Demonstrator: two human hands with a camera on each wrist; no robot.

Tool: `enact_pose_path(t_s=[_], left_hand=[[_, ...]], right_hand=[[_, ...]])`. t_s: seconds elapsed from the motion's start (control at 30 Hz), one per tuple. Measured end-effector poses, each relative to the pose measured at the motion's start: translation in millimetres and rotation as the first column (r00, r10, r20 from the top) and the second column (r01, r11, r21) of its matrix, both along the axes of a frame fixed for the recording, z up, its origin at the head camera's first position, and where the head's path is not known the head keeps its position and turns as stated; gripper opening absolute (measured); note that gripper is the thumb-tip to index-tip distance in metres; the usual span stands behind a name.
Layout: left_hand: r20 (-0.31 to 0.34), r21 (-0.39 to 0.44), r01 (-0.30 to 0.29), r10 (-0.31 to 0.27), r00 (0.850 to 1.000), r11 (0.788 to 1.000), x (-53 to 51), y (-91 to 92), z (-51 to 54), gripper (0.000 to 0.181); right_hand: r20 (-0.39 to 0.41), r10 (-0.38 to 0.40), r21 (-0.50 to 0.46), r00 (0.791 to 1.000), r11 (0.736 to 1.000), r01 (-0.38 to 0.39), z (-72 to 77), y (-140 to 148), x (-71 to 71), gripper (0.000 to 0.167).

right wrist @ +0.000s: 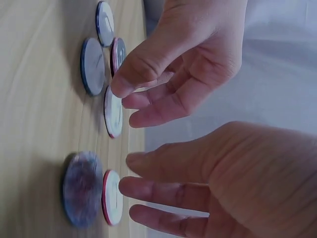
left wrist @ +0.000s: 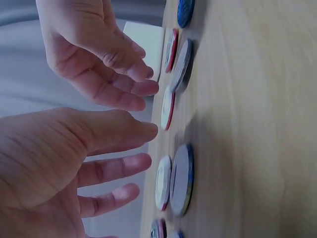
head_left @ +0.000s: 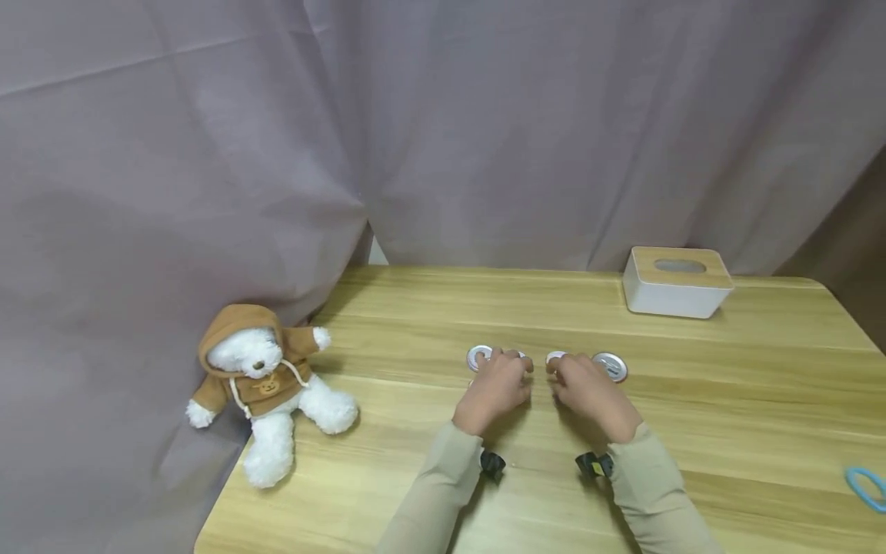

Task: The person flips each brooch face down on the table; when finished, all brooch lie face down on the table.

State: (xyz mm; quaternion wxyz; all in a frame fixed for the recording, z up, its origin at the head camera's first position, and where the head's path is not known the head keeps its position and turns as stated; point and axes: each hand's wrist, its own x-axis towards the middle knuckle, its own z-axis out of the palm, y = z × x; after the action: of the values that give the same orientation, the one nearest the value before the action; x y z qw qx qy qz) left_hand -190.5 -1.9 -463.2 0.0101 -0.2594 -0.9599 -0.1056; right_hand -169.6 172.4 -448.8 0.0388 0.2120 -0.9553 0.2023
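Several round pin-back badges lie on the wooden table beneath and beside the two hands. A badge with its silver back up (head_left: 610,367) lies right of my right hand (head_left: 591,388), and a pale badge (head_left: 555,357) shows by that hand's fingertips. Next to my left hand (head_left: 497,386) is another silver-rimmed badge (head_left: 473,358). Both hands hover with relaxed, spread fingers, thumbs facing each other, and hold nothing. In the left wrist view a grey-faced badge (left wrist: 182,179) overlaps a pale one. The right wrist view shows a dark, blurred badge (right wrist: 81,189) below the right fingers.
A white teddy bear in a brown hoodie (head_left: 271,381) sits at the table's left edge. A tissue box with a wooden lid (head_left: 671,298) stands at the back right. A blue ring-shaped object (head_left: 861,486) lies at the far right. Grey curtain (head_left: 484,138) hangs behind.
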Motion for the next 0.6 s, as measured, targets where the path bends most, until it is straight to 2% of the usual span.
enact_pose_path(t_s=[0.1,0.2,0.3,0.43,0.6], left_hand=[[0.008,-0.010,0.023,-0.022,1.000,1.000,2.0,6.4,-0.3,0.030],[0.008,-0.015,0.046,-0.046,0.999,0.999,2.5,14.5,0.4,0.031],[0.006,-0.024,0.076,-0.076,0.997,0.997,3.8,22.9,0.1,0.030],[-0.016,-0.037,0.113,-0.113,0.993,0.993,4.3,27.8,-2.2,0.027],[-0.039,-0.058,0.147,-0.150,0.988,0.987,6.9,33.9,-4.1,0.022]], right_hand=[[0.019,-0.008,-0.003,1.000,1.000,0.008,-1.5,5,3.7,0.017],[0.010,-0.022,0.000,1.000,1.000,0.022,-1.8,11,7.6,0.014],[-0.014,-0.035,0.018,0.999,0.999,0.035,-3.2,17,12.0,0.018],[-0.041,-0.036,0.028,0.999,0.999,0.037,-5.6,18,14.6,0.019],[-0.029,-0.045,0.013,0.999,0.999,0.045,-8.5,19,18.9,0.025]])
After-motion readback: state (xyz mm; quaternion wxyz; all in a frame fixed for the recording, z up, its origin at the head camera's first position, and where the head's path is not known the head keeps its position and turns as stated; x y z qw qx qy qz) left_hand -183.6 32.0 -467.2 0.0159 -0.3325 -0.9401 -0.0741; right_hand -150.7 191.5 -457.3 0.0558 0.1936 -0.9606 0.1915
